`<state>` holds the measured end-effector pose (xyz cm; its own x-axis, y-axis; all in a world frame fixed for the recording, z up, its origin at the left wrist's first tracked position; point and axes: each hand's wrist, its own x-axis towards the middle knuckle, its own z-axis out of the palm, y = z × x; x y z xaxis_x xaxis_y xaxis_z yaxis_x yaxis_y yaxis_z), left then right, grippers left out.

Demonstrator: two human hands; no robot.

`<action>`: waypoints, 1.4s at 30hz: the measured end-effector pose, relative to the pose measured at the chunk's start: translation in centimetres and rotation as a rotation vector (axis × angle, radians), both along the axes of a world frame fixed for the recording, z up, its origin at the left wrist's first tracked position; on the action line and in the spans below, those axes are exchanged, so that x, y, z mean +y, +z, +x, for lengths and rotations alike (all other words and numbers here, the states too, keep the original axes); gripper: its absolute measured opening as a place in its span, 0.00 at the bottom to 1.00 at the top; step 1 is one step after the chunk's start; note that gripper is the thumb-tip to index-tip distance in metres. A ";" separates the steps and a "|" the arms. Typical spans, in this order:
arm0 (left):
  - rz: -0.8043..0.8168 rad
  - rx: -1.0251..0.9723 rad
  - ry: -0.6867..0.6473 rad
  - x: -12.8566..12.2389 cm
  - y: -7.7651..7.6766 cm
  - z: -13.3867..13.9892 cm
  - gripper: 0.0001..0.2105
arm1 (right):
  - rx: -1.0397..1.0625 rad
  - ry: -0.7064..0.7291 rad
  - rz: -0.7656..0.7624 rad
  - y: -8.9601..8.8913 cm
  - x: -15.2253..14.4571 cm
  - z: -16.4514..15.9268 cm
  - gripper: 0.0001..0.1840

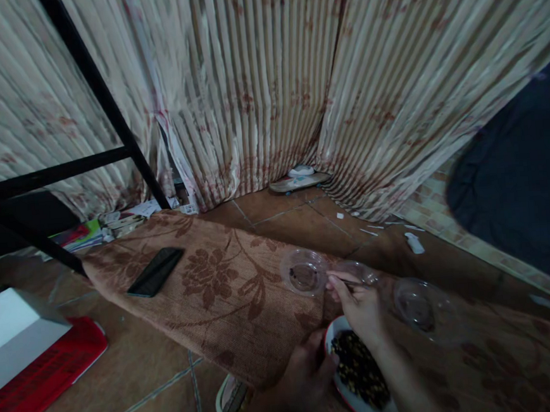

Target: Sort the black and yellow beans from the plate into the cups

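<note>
My left hand (309,365) grips the left rim of a white dish with a red edge (335,331), its thumb lying over the rim. Dark and yellowish small pieces (361,367), like beans or seeds, fill the dish. Above it, my right hand (361,304) is closed in a pinch; a thin dark object seems to show at the fingers, too blurred to name. Its fingertips are beside a clear plastic cup (304,272) with a few dark bits inside. Another clear plastic piece (356,272) lies just behind the hand, and a clear container (421,309) stands to its right.
A brown flower-patterned cloth (256,334) covers the narrow surface, with a black phone (155,272) on it. Beyond are a skateboard (299,182), paper scraps (414,242) and striped curtains (255,74). At left are a black metal frame (105,105) and a white-and-red box (23,340).
</note>
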<state>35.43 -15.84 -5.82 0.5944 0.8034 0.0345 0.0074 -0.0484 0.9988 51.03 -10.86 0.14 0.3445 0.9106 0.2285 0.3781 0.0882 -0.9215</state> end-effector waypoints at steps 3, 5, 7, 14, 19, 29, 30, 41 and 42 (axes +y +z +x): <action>-0.002 0.004 0.004 0.0 0.0 -0.1 0.19 | 0.010 0.000 -0.018 -0.7 0.7 -0.4 0.21; -0.003 0.005 0.001 0.1 0.0 -0.2 0.20 | 0.016 -0.010 -0.025 -0.9 0.4 -0.4 0.21; -0.007 0.010 0.003 0.1 0.1 -0.2 0.21 | 0.026 -0.029 -0.027 -0.8 -0.1 -0.2 0.22; -0.015 0.038 0.009 0.3 0.3 0.1 0.21 | 0.026 -0.180 -0.051 1.4 -4.2 0.9 0.18; -0.074 0.115 0.018 0.2 0.0 0.3 0.20 | 0.092 -0.328 -0.075 1.2 -9.3 2.6 0.17; -0.071 0.197 0.046 0.1 -0.6 0.7 0.21 | 0.264 -0.434 -0.251 -2.3 -16.3 4.3 0.25; -0.068 0.204 0.079 0.0 -0.5 0.6 0.22 | 0.261 -0.422 -0.252 -2.3 -16.5 4.1 0.25; 0.624 0.237 0.129 -3.6 3.1 0.5 0.23 | -0.514 -0.211 -0.084 -0.6 -15.9 -0.7 0.17; 0.640 0.185 0.105 -3.7 3.5 1.0 0.23 | -0.576 -0.228 -0.047 -0.6 -15.8 -1.2 0.16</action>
<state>36.48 -19.59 -2.27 0.5566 0.7120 0.4281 0.2124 -0.6201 0.7552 49.82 -26.62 -0.50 0.3650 0.8419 0.3974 0.8203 -0.0890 -0.5649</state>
